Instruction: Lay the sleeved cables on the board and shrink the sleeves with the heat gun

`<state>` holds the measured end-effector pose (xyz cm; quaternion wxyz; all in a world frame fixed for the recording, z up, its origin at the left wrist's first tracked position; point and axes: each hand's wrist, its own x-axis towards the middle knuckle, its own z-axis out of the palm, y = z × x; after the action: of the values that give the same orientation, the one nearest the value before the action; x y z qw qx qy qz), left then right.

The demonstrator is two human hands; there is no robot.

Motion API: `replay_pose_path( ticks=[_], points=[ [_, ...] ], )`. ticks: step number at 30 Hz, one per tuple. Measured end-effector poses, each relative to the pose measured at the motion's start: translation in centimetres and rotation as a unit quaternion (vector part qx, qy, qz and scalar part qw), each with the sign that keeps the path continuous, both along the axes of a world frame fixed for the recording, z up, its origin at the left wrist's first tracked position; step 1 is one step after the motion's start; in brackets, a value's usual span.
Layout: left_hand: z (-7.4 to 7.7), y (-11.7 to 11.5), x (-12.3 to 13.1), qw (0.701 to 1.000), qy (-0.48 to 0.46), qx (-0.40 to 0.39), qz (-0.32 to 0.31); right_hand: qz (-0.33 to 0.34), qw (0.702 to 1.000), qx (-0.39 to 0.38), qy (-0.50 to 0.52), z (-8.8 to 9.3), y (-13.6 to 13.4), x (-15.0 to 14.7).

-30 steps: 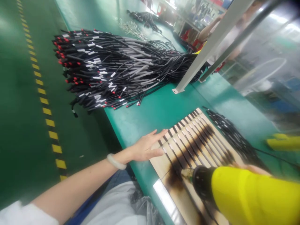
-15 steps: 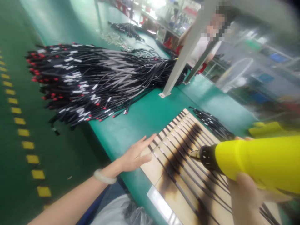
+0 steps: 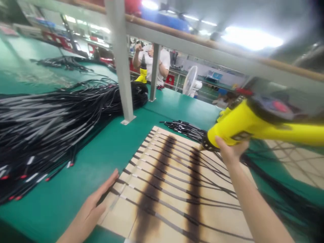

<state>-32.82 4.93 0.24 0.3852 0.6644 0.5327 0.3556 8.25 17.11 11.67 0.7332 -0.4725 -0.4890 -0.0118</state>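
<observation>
A yellow heat gun [image 3: 235, 126] is gripped by my right hand [image 3: 234, 150], its nozzle pointing left over the upper right part of a wooden board [image 3: 116, 216]. Black cables [image 3: 174, 194] lie side by side across the board, with white sleeves near their left ends. Two dark scorched bands run beneath them. My left hand [image 3: 92, 209] rests at the board's left edge with fingers stretched and thumb apart, holding nothing.
A large bundle of black cables [image 3: 50, 114] covers the left of the green table [image 3: 101, 162]. A small cable bunch [image 3: 186, 130] lies behind the board. Metal posts [image 3: 124, 74] rise beyond it. A person [image 3: 162, 62] in white and a fan [image 3: 191, 81] are farther back.
The view has turned upward and to the right. The heat gun's nozzle has moved from the middle of the board to the farther scorched band. My left hand stays at the board's left edge.
</observation>
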Motion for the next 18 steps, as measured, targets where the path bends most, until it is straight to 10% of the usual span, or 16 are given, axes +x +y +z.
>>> replay_pose_path(
  ticks=[18],
  points=[
    [0.1,1.3,-0.5,0.999,0.024,0.000,0.043,0.124,0.989,0.010,0.076,-1.1,5.7,-0.5]
  ],
)
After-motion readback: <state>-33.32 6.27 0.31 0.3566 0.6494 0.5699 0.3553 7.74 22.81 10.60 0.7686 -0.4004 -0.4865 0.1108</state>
